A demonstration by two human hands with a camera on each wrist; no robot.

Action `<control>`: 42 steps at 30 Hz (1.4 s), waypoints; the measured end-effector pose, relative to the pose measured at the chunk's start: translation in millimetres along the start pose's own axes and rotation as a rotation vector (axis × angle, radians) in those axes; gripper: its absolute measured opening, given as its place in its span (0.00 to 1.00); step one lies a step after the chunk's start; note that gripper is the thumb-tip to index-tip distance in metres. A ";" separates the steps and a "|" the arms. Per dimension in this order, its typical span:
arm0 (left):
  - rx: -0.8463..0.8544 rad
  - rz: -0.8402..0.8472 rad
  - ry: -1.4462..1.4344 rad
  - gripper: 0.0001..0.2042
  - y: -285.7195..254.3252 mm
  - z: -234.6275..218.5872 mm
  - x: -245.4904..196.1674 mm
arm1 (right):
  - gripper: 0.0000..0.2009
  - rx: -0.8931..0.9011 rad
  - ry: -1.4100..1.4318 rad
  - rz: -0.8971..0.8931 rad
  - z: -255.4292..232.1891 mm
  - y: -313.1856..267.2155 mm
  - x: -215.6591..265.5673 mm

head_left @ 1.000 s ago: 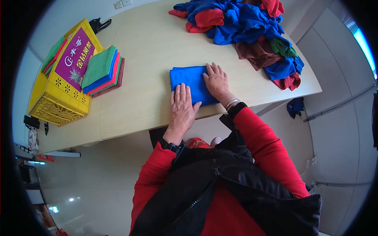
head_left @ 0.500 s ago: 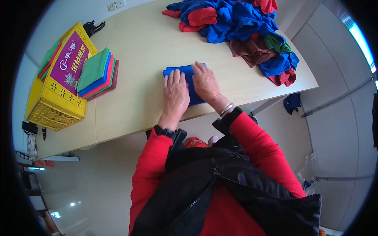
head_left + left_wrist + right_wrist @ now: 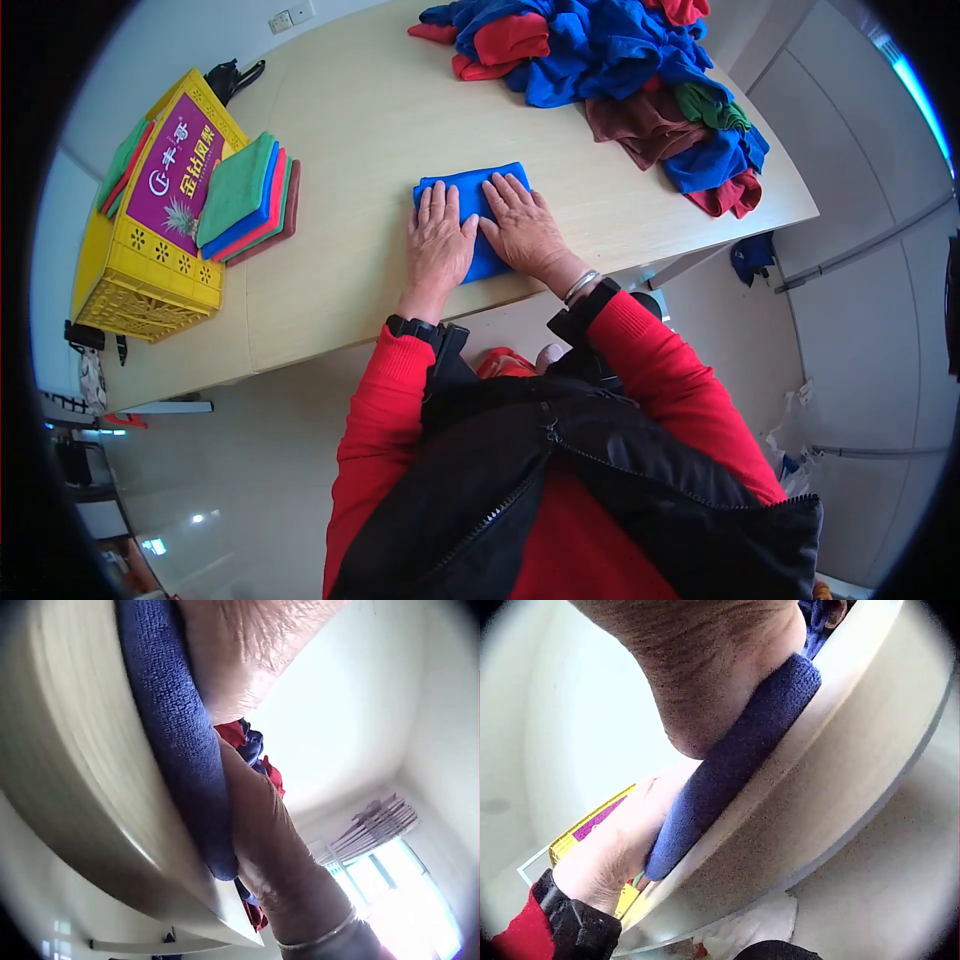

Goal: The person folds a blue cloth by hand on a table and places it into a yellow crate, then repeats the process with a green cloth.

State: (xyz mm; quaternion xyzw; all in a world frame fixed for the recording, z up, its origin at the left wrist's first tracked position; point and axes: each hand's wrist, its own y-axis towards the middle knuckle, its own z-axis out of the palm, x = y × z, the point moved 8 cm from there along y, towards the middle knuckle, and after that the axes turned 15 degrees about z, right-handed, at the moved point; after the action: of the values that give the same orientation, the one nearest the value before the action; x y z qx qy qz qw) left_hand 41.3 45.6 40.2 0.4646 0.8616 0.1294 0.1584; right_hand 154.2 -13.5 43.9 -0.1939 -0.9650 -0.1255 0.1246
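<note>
Blue cloth (image 3: 471,193) is lying folded beneath the straight-fingered left hand (image 3: 438,246) and right hand (image 3: 526,233), both resting there, we are judging, to flatten it.

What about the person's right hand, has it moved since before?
Yes, the right hand has moved left over the table, closer to the yellow crate.

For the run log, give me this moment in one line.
left hand: flat on folded blue cloth; right hand: likewise; cloth heap: rumpled
</note>
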 end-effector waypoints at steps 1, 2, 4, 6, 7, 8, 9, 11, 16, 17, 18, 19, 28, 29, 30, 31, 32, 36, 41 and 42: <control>0.013 -0.026 -0.015 0.30 -1.7 0.0 1.3 | 0.31 -0.006 0.001 0.001 -1.4 0.2 -0.9; 0.028 -0.054 -0.032 0.30 -4.8 -0.7 1.4 | 0.31 0.004 0.000 0.006 -1.1 -0.5 -2.0; 0.030 -0.065 -0.032 0.31 -9.3 -1.9 2.8 | 0.32 0.020 0.000 0.011 -1.3 -0.8 -2.1; 0.038 -0.095 -0.035 0.31 -13.6 -6.3 6.7 | 0.32 0.004 -0.029 0.010 -5.0 -2.7 -1.6; 0.033 -0.092 -0.030 0.31 -15.4 -10.1 7.4 | 0.32 -0.007 -0.057 0.017 -6.9 -3.9 -1.8; 0.052 -0.110 -0.012 0.31 -17.8 -11.7 9.1 | 0.32 -0.018 -0.087 0.025 -8.6 -4.2 -2.1; 0.072 -0.131 0.003 0.31 -20.9 -12.3 10.2 | 0.32 -0.023 -0.088 0.023 -9.8 -4.3 -1.6; 0.087 -0.153 0.019 0.31 -23.7 -14.7 10.3 | 0.32 -0.027 -0.182 0.091 -9.7 -1.3 -5.9; 0.036 -0.052 0.073 0.31 -3.1 -20.7 -3.7 | 0.29 -0.090 -0.107 -0.164 -11.7 2.8 14.7; 0.056 -0.025 0.055 0.31 3.6 -15.7 -7.6 | 0.29 -0.091 -0.108 -0.163 -8.3 4.1 12.9; 0.077 0.002 0.038 0.31 8.8 -11.0 -9.5 | 0.29 -0.078 -0.090 -0.178 -3.9 5.2 12.7; 0.076 0.002 0.040 0.31 10.3 -7.0 -7.4 | 0.28 -0.065 -0.071 -0.195 0.8 7.0 13.1; 0.049 0.027 -0.041 0.32 6.0 10.3 -2.8 | 0.27 -0.009 -0.121 -0.184 8.0 9.3 13.8; 0.038 0.029 -0.045 0.32 7.4 10.0 -2.4 | 0.27 -0.030 -0.120 -0.189 2.0 12.7 15.2; 0.024 0.032 -0.048 0.33 8.5 7.9 -1.9 | 0.27 0.013 -0.122 -0.202 -0.2 14.5 16.9; 0.007 0.038 -0.034 0.33 7.4 2.6 -3.8 | 0.27 0.059 -0.124 -0.215 0.1 15.2 17.7; -0.036 0.034 -0.022 0.32 6.0 -3.9 -6.0 | 0.27 0.103 -0.132 -0.231 -0.7 19.4 18.4; -0.157 0.101 -0.074 0.26 -27.0 -32.8 -34.4 | 0.29 -0.086 -0.042 -0.203 -11.2 51.1 6.9; 0.110 0.158 -0.474 0.19 -111.7 -55.3 -75.8 | 0.29 0.089 -0.090 -0.186 5.2 37.5 7.6; 0.272 0.111 -0.600 0.18 -128.7 -44.8 -74.4 | 0.29 0.086 -0.080 -0.139 3.5 32.2 8.1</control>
State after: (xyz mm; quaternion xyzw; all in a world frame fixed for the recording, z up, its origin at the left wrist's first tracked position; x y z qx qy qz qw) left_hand -35.4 -89.2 45.0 0.5452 0.7593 -0.1210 0.3340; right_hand 159.4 19.1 49.2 -0.1257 -0.9848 -0.0843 0.0854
